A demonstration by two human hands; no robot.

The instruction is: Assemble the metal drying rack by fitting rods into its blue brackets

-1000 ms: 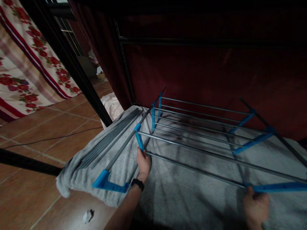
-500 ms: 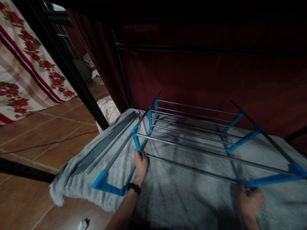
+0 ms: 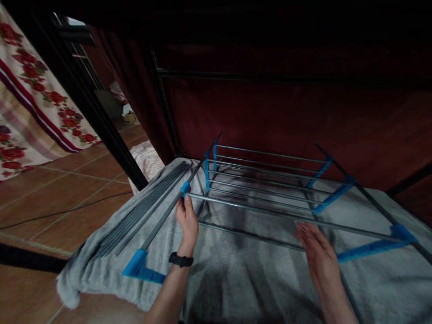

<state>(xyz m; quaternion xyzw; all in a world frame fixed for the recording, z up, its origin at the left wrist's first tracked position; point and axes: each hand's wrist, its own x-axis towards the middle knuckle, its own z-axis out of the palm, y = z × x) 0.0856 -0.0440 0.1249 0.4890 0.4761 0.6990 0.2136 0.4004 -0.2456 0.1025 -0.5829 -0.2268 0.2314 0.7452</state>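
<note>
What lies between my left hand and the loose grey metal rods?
In the head view, the rack's slanting grey side tube and a strip of grey plush blanket.

My left forearm [image 3: 168, 292] reaches forward, my left hand [image 3: 188, 225] raised with thumb and fingers set in a pinch. My right hand [image 3: 319, 252] is flattened, fingers extended side by side, angled forward and left.

Smooth, faintly glossy rods [image 3: 253, 208], probably metal; matt plastic brackets [image 3: 374, 248]; fuzzy cloth blanket [image 3: 249, 270].
</note>
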